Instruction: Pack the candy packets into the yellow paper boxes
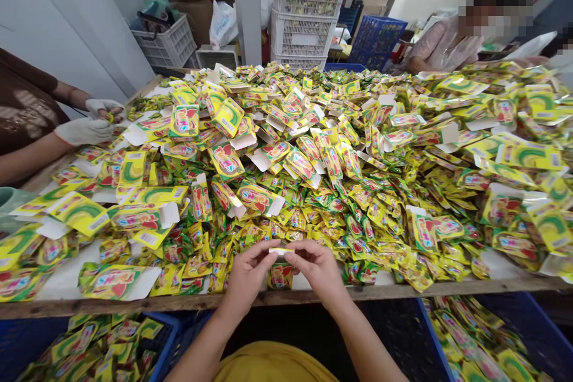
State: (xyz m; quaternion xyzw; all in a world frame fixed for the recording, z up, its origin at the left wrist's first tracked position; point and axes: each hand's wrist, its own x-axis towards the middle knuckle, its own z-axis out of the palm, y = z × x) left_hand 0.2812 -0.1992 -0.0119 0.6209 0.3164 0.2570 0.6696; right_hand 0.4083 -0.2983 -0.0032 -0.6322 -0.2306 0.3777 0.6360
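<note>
At the table's front edge, a small yellow and green printed box is held upright between both hands. My left hand pinches its upper end from the left, thumb and fingers at the top edge. From the other side, my right hand grips the same end, so the two thumbs almost meet. The top strip looks white and yellow; whether it is fully closed I cannot tell. Just beyond my fingers lie many small shiny sachets with the same colours. Several flat boxes with white flaps rest on them.
The wooden table is heaped with boxes and sachets. Below its edge are blue crates holding packets. At the left, another person's gloved hands handle a small item. A co-worker sits at the far right. White crates stand behind.
</note>
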